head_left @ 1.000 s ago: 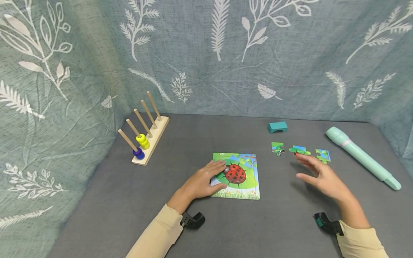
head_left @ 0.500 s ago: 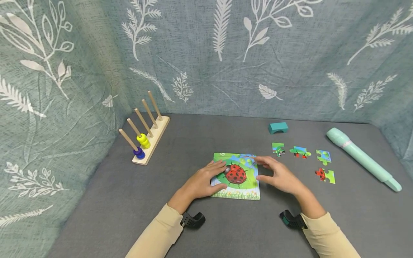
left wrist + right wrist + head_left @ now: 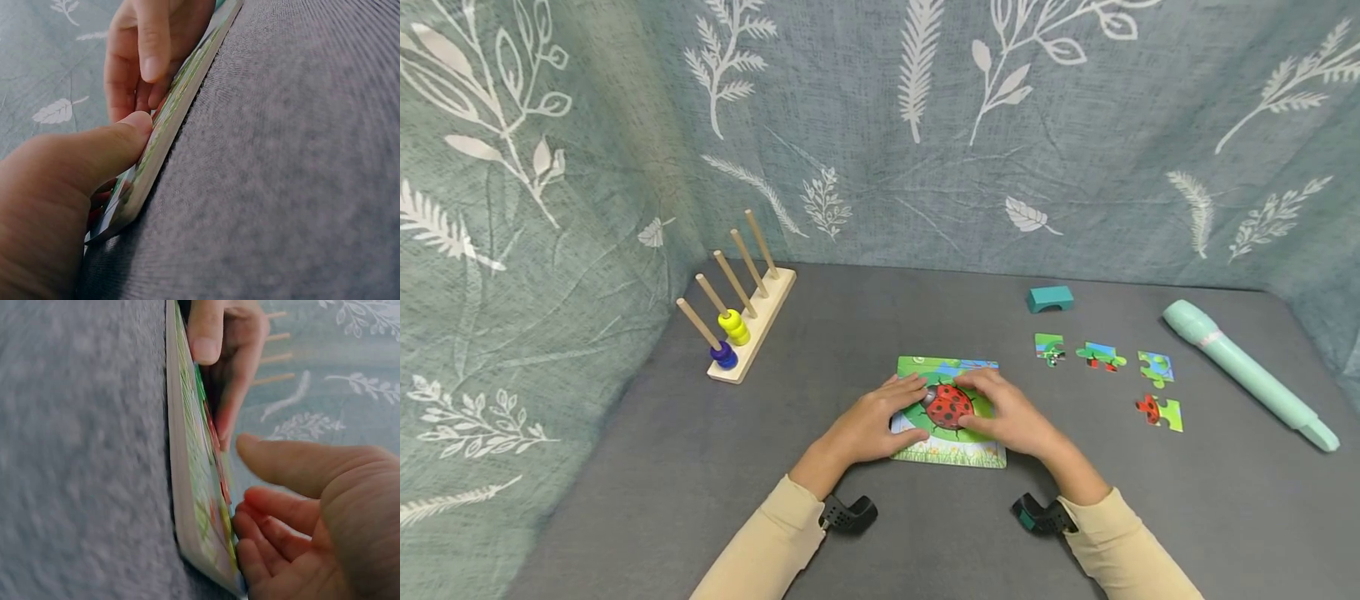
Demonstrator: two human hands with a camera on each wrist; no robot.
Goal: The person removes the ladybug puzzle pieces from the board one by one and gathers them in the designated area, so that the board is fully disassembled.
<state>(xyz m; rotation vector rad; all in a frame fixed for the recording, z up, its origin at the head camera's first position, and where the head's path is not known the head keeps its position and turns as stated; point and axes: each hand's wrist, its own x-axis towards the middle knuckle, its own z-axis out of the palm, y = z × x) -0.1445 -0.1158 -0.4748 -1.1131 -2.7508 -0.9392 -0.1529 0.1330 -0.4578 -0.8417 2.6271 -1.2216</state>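
Note:
A square ladybug puzzle board [image 3: 951,457] lies flat on the grey table, grass printed along its near edge. My left hand [image 3: 867,423] rests on its left side, thumb and fingers spread over the picture. Over the right half is my right hand [image 3: 1017,421], its fingers loosely bent around the ladybug's right side. In the right wrist view the thumb of that hand [image 3: 319,519] stands above the board [image 3: 192,469], and its lower fingers are at the board's edge; firm contact cannot be told. Neither hand grips a piece.
Several loose jigsaw pieces [image 3: 1101,356] lie to the right, including a red and green one [image 3: 1170,414]. Behind them sits a teal arch block [image 3: 1050,298]. A mint-green tube-shaped thing [image 3: 1255,375] lies far right. A peg stand [image 3: 760,321] with blue and yellow beads stands left.
My right hand has moved left from beside the loose pieces to over the board's right half, uncovering the red and green piece. The left hand has stayed on the board.

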